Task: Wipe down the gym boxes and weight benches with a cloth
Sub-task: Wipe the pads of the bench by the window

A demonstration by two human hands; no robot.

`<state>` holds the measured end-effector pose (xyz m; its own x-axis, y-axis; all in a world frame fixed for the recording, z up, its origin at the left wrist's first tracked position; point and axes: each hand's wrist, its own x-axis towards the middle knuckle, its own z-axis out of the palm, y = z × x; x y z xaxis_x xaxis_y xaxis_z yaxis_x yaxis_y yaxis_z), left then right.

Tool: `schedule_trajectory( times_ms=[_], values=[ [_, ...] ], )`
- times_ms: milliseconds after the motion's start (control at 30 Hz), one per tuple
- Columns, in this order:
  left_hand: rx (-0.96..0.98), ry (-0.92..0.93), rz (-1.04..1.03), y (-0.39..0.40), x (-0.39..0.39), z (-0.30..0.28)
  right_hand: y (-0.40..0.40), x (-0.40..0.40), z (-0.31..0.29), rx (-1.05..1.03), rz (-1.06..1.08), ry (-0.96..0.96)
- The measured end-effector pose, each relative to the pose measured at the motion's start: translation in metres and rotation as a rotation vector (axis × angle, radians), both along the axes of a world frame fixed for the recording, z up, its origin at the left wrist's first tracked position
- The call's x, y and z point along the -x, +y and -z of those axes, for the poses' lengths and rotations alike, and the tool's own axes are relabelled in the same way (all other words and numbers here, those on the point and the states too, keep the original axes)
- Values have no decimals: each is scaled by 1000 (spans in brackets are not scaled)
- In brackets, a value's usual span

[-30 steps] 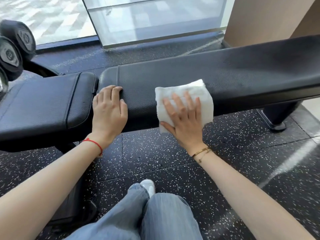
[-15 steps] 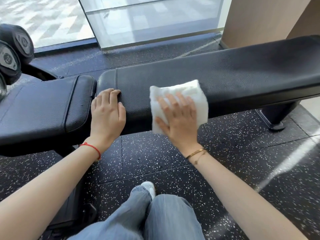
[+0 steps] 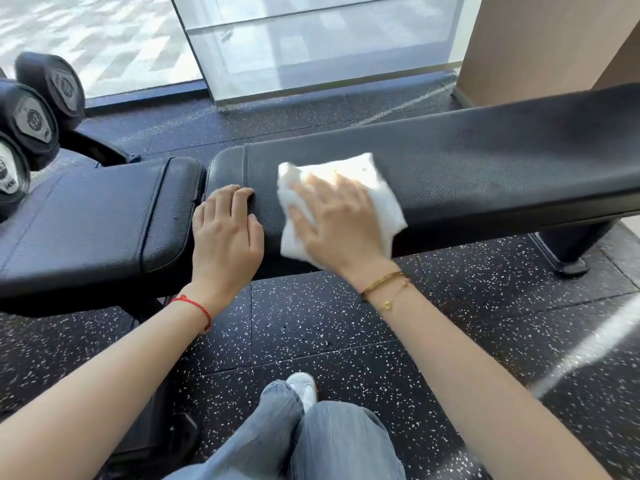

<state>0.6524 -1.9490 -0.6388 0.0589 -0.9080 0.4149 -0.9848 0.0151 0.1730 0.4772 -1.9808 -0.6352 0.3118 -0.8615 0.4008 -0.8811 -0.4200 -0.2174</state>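
Note:
A black padded weight bench [image 3: 485, 161] runs across the head view, with a long back pad on the right and a shorter seat pad [image 3: 93, 223] on the left. A folded white cloth [image 3: 377, 188] lies on the near edge of the long pad. My right hand [image 3: 336, 223] presses flat on the cloth with fingers spread. My left hand [image 3: 225, 233] rests palm down on the left end of the long pad, beside the gap between the pads, holding nothing.
Black dumbbells [image 3: 38, 116] sit on a rack at the far left. A bench foot [image 3: 571, 261] stands on the speckled rubber floor [image 3: 485, 323] at right. Glass panels [image 3: 311, 46] and a tan wall [image 3: 540, 46] lie behind. My jeans and white shoe [image 3: 304, 389] are below.
My right hand has slid the cloth to the left along the pad, closer to my left hand. The left hand has stayed in place.

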Motion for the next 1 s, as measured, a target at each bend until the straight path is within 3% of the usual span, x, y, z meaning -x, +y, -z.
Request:
schedule_trajectory(
  times_ms=[133, 300, 533, 833, 1000],
  values=[
    [-3, -11, -7, 0, -1, 0, 0, 14, 2, -63, -118, 59],
    [-40, -69, -24, -1, -1, -2, -33, 53, -6, -115, 68, 58],
    [-79, -77, -15, 0, -2, -8, -28, 34, -10, -206, 20, 51],
    [-141, 119, 158, 5, -34, -22, 4, -64, -11, -243, -47, -43],
    [-30, -9, 73, 33, -132, -41, -6, -118, -14, -392, -21, -160]
  ],
)
